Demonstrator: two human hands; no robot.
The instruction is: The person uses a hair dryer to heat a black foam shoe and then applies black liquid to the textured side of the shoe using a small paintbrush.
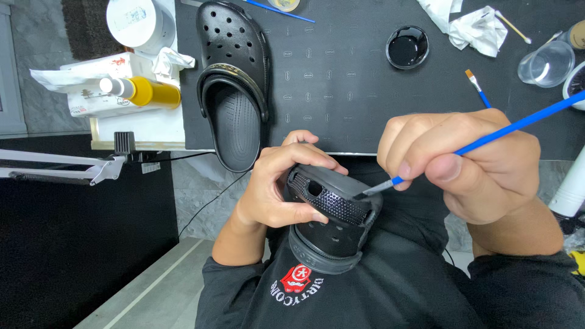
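Black clog (332, 210), being gripped near the lap by the left hand (274, 189) while the right hand (469, 164) is pinching a blue-handled brush (487, 137) against its textured rim, is risking smears if the bristles overload or the hold slips.

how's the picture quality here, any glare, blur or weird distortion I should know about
Head view: lighting is even and bright, shadows soft. Glare shows on the dish of black liquid and the clear cup. The black clog in the left hand is sharp; the brush in the right hand too. The picture appears upside down, with wide-angle stretching near the edges.
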